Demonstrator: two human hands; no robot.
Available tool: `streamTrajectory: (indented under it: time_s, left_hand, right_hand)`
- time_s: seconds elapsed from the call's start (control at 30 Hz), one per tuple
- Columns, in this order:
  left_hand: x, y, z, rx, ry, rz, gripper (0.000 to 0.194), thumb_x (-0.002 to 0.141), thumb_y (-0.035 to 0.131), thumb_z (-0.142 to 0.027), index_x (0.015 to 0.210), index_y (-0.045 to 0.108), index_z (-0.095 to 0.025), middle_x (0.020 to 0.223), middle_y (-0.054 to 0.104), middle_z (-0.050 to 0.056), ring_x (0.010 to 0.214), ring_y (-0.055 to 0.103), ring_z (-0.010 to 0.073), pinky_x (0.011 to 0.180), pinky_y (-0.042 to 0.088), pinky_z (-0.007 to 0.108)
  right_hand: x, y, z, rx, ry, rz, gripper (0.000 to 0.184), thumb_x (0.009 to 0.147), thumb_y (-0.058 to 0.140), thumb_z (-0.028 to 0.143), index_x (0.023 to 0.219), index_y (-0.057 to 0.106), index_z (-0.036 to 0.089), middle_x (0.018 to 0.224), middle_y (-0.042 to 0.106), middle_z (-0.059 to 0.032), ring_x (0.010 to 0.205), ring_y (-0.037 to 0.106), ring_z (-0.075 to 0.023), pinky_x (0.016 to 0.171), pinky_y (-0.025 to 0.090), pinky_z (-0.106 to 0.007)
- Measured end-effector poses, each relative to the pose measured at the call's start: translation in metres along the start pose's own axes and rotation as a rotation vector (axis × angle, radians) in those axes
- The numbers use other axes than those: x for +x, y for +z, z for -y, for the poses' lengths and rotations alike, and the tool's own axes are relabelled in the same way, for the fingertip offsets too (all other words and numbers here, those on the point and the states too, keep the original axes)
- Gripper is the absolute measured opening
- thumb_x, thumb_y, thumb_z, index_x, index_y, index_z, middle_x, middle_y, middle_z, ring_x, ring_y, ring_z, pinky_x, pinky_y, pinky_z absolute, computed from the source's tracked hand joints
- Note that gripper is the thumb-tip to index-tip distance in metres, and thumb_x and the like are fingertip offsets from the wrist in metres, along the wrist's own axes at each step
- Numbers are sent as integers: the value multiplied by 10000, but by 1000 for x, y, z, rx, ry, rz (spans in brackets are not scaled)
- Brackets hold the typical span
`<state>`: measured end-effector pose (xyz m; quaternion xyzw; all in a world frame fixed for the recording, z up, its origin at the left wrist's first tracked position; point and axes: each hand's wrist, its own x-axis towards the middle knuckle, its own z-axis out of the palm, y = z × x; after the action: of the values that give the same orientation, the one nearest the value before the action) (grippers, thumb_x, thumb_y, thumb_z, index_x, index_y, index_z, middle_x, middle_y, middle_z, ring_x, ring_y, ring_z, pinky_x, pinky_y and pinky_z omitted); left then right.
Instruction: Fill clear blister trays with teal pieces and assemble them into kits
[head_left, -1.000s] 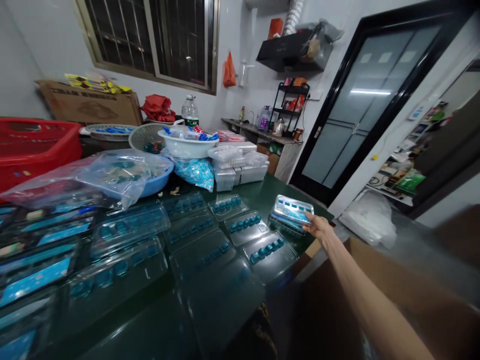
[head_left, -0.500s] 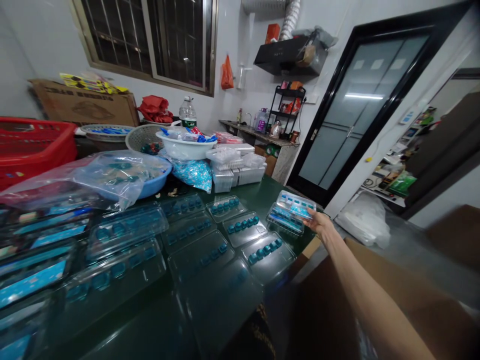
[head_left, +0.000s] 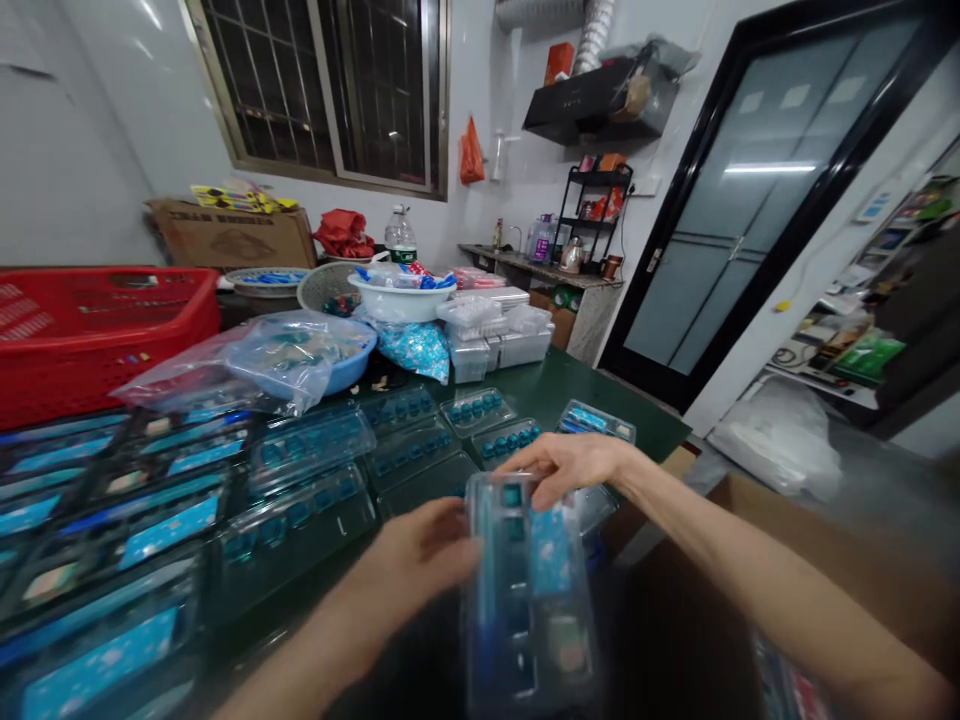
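Observation:
A clear plastic blister tray [head_left: 529, 590] with blue pieces and a printed card inside is lifted close to me. My left hand [head_left: 420, 550] grips its left side, and my right hand [head_left: 570, 468] holds its top edge. Its lower end is blurred. On the dark green table [head_left: 577, 390], rows of similar trays [head_left: 300, 520] with blue pieces lie to the left. Another filled tray [head_left: 596, 422] lies at the back right, beyond my right hand.
A red plastic basket [head_left: 97, 340] stands at the left, and a blue basin under a plastic bag [head_left: 296, 355] sits behind the trays. Beyond are a white bowl [head_left: 397, 298] and stacked clear boxes [head_left: 487, 345]. A cardboard box [head_left: 697, 590] stands below my right arm.
Only my right arm showed before. Now both hands hold a filled tray raised toward me, taken from the back-right pile. The view has also shifted slightly.

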<state>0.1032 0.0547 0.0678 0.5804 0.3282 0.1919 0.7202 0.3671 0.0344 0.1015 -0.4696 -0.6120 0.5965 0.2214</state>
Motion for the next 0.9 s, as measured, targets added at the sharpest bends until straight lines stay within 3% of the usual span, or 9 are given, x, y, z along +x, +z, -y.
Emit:
streamTrajectory:
  time_s: [0.1,0.23,0.3,0.43,0.5,0.6,0.7,0.8,0.9]
  left_hand:
    - [23,24,6,-290,-39,118,321,689,657,-234,989,608,-133,901,673,123,783,637,253,734,489,391]
    - [39,21,19,-543,-55,-164,186,672,658,-135,849,606,-112,748,677,98,687,645,237,678,513,393]
    - [45,18,19,-590,6,-282,122,703,617,-103,819,587,-126,737,674,71,712,645,215,700,515,369]
    - [60,37,17,-621,80,-308,109,756,555,-99,852,567,-150,763,670,37,722,639,162,714,512,303]
    - [68,52,18,-611,74,-276,99,760,560,-120,853,565,-151,777,666,43,734,637,165,711,511,302]
    - [76,63,20,-557,19,-247,98,729,611,-179,805,570,-131,799,659,86,758,638,207,667,516,324]
    - [71,49,18,-496,-36,-292,161,691,646,-164,831,578,-121,840,654,118,764,639,237,614,519,327]
    - [51,7,13,-455,-51,-377,235,649,654,-76,871,594,-120,917,648,131,814,633,251,625,528,318]
    - [20,-50,12,-497,-75,-503,286,618,658,-56,891,609,-127,962,644,140,863,618,285,628,548,344]
  right_hand:
    - [14,19,-2,3,-35,-38,589,631,685,207,1190,504,164,626,603,36,462,490,-64,397,371,-146]
    - [-2,39,-36,221,-123,-600,656,679,671,296,1264,394,186,879,629,-48,674,582,-127,470,454,-195]
    - [-11,60,-57,412,-112,-781,618,714,638,367,1250,391,185,948,608,-77,770,594,-166,499,481,-233]
    - [-13,105,-82,719,-203,-839,484,734,620,405,1135,480,172,860,607,-62,701,595,-152,497,474,-236]
    - [-12,107,-88,758,-294,-952,413,725,641,377,1060,523,165,795,598,-39,642,579,-130,461,448,-209]
    - [-23,71,-99,700,-309,-1152,362,690,681,340,969,553,149,717,575,-12,552,545,-108,406,414,-193]
    - [-50,3,-117,652,-254,-1255,267,689,683,307,862,557,147,685,562,10,521,521,-89,414,415,-187]
    - [-74,-64,-137,606,-135,-1281,153,782,592,264,848,551,132,708,561,17,529,517,-76,453,428,-190]
    - [-82,-109,-155,553,29,-1265,205,859,491,279,981,535,120,886,571,-32,694,563,-111,599,487,-264]
